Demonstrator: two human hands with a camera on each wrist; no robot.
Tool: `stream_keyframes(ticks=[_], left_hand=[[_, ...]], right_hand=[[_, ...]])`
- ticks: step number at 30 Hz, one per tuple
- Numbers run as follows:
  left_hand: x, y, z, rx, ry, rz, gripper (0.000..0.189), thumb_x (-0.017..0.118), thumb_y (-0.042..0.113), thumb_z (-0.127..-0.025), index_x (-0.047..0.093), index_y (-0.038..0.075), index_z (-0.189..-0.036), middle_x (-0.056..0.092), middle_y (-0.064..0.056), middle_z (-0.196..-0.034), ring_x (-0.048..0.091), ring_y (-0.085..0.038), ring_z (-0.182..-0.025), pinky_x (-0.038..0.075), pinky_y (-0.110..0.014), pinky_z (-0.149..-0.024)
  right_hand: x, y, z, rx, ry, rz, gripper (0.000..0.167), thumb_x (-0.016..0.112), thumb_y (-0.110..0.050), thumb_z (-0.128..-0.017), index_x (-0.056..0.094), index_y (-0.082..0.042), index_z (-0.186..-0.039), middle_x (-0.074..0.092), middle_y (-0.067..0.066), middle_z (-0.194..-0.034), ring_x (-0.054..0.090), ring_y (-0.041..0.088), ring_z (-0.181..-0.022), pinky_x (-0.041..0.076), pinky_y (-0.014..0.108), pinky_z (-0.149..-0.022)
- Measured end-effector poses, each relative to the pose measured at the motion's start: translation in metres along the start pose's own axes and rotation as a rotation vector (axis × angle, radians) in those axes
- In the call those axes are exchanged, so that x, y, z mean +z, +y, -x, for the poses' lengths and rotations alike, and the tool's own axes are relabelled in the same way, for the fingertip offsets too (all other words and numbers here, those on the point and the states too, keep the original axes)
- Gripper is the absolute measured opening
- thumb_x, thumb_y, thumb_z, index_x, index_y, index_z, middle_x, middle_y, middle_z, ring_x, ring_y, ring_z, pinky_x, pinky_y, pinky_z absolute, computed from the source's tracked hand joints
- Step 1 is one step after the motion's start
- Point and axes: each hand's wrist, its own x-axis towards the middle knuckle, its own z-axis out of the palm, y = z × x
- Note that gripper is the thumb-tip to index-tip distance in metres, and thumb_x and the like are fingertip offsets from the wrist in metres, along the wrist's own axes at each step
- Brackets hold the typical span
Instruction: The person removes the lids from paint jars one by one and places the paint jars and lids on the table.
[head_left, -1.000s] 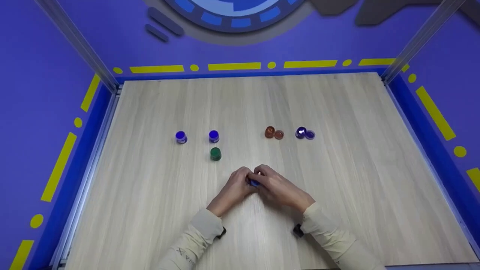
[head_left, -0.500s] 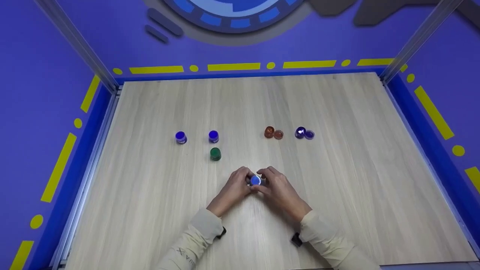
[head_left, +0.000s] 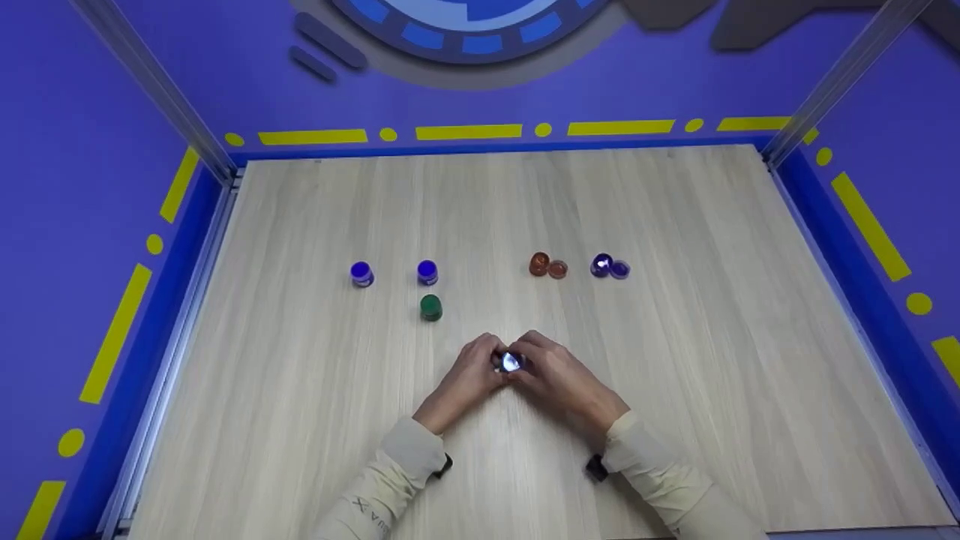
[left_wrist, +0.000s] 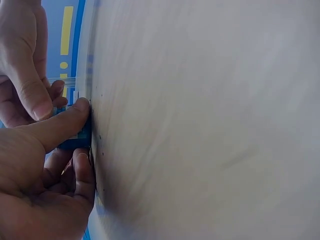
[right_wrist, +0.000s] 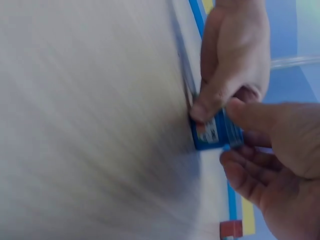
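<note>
A small blue paint jar (head_left: 510, 362) stands on the wooden table between my two hands, with a bright glare on its top in the head view. My left hand (head_left: 469, 373) grips the jar's lower body from the left. In the right wrist view, the left thumb presses beside the jar's label (right_wrist: 207, 132). From the other side, thumb and fingers of my right hand (head_left: 562, 377) pinch around the lid (right_wrist: 233, 134) at the jar's upper end. Fingers cover part of the jar in both wrist views.
Two purple-capped jars, one left (head_left: 361, 274) and one nearer the middle (head_left: 427, 272), stand beyond a green jar (head_left: 430, 307). Farther right are an uncapped orange-brown jar (head_left: 539, 264) and an uncapped purple jar (head_left: 601, 265), each beside its lid. Blue walls (head_left: 480, 105) border the table.
My right fingers first covered the blue jar's top, then spread apart around it, and now close in on its rim again. The left hand has stayed in place.
</note>
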Motion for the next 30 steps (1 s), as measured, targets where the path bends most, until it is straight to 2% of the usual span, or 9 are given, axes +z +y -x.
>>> stream_keyframes(ticks=[6, 12, 14, 16, 21, 24, 30], left_hand=[[0.001, 0.0, 0.0, -0.005, -0.007, 0.012, 0.032, 0.088, 0.009, -0.08, 0.06, 0.002, -0.094, 0.059, -0.005, -0.089, 0.051, -0.014, -0.082, 0.045, -0.029, -0.074], [0.001, 0.0, 0.0, 0.012, 0.005, 0.021, 0.033, 0.088, 0.004, -0.077, 0.059, 0.003, -0.092, 0.058, -0.006, -0.086, 0.05, -0.014, -0.08, 0.043, -0.029, -0.073], [0.001, 0.0, 0.0, 0.005, 0.003, 0.022, 0.032, 0.088, 0.004, -0.078, 0.06, 0.002, -0.093, 0.058, -0.006, -0.087, 0.05, -0.014, -0.08, 0.044, -0.029, -0.074], [0.001, -0.001, 0.001, -0.002, -0.001, 0.027, 0.032, 0.088, 0.005, -0.079, 0.06, 0.003, -0.094, 0.058, -0.005, -0.088, 0.051, -0.014, -0.081, 0.044, -0.029, -0.074], [0.001, -0.001, 0.001, -0.001, -0.001, 0.044, 0.03, 0.088, 0.005, -0.079, 0.063, 0.003, -0.095, 0.06, -0.003, -0.09, 0.055, -0.014, -0.082, 0.047, -0.029, -0.076], [0.0, -0.001, 0.001, -0.003, -0.004, 0.046, 0.028, 0.086, 0.003, -0.081, 0.063, 0.002, -0.097, 0.061, -0.004, -0.092, 0.056, -0.016, -0.084, 0.047, -0.029, -0.078], [-0.001, -0.001, 0.001, -0.019, -0.018, 0.043, 0.027, 0.083, 0.0, -0.082, 0.063, 0.001, -0.101, 0.061, -0.005, -0.097, 0.057, -0.017, -0.087, 0.049, -0.03, -0.08]], right_hand=[[-0.009, 0.007, -0.002, -0.115, -0.099, 0.062, 0.035, 0.072, -0.01, -0.096, 0.069, -0.006, -0.131, 0.064, 0.004, -0.118, 0.062, 0.018, -0.11, 0.052, 0.036, -0.096], [-0.01, 0.009, -0.003, -0.125, -0.105, 0.078, 0.036, 0.073, -0.011, -0.095, 0.068, -0.006, -0.131, 0.063, 0.004, -0.119, 0.062, 0.018, -0.111, 0.052, 0.035, -0.096], [-0.008, 0.01, -0.001, -0.104, -0.091, 0.065, 0.036, 0.074, -0.012, -0.095, 0.069, -0.006, -0.13, 0.063, 0.004, -0.118, 0.062, 0.017, -0.11, 0.052, 0.036, -0.095], [-0.006, 0.009, 0.001, -0.05, -0.064, 0.035, 0.036, 0.076, -0.015, -0.095, 0.068, -0.005, -0.129, 0.063, 0.004, -0.118, 0.063, 0.017, -0.107, 0.053, 0.036, -0.093], [0.005, 0.002, 0.007, 0.146, 0.117, -0.036, 0.038, 0.078, -0.025, -0.094, 0.067, 0.001, -0.12, 0.065, 0.009, -0.108, 0.066, 0.023, -0.093, 0.056, 0.04, -0.08], [0.013, -0.005, 0.008, 0.204, 0.198, -0.022, 0.038, 0.079, -0.028, -0.092, 0.067, 0.001, -0.114, 0.066, 0.011, -0.101, 0.066, 0.025, -0.089, 0.056, 0.041, -0.076], [0.018, -0.014, 0.005, 0.24, 0.185, -0.005, 0.035, 0.087, -0.022, -0.084, 0.067, -0.004, -0.108, 0.065, 0.005, -0.1, 0.066, 0.02, -0.091, 0.056, 0.04, -0.079]])
